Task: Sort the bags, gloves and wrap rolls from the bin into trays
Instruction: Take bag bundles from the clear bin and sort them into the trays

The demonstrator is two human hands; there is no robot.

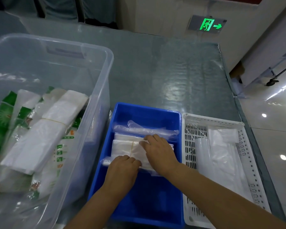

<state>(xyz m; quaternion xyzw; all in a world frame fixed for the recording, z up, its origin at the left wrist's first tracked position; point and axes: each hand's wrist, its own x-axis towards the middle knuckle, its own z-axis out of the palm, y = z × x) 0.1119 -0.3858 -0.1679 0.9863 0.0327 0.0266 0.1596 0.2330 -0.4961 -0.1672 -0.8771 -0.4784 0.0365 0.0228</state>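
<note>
Clear bin (96, 66) at left holding white bag bundles (40, 139) and green-printed packs (0, 123), blue tray (139, 204) with banded clear bags (127, 147), white slotted tray (248, 162) with pale rolls (203, 156).

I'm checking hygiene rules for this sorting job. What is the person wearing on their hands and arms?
Nothing shows on either one. The left hand and right hand are bare, with no gloves, and no rings are visible. Both forearms are uncovered as far as the frame shows: no sleeves, watch or wristband in view.

Green exit sign (207, 24) on pale wall (163, 15)
</note>
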